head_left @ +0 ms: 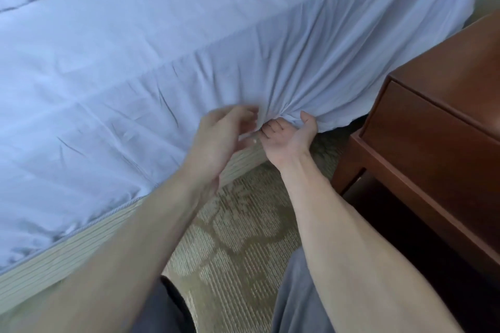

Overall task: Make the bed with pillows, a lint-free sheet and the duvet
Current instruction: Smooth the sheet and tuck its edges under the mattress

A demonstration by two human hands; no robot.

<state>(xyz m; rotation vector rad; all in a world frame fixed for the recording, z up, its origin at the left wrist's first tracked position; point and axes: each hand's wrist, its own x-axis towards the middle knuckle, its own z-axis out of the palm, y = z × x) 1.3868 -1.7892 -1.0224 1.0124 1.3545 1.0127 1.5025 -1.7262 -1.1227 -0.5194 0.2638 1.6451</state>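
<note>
The right hand [288, 138], palm up, curls its fingers [273, 127] into a gathered bunch of the sheet [189, 35] at the side edge of the bed [67, 246]. The left hand [216, 140] is blurred, its fingers loosely bent just left of that bunch; whether they pinch cloth is unclear. The nightstand [438, 121] crowds the right, with open carpet [238, 238] below.

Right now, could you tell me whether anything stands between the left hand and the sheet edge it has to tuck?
Nothing visible does. The left hand is right at the gathered sheet edge, beside the right hand, whose grip bunches it. The nightstand stands off to the right, clear of both.
</note>
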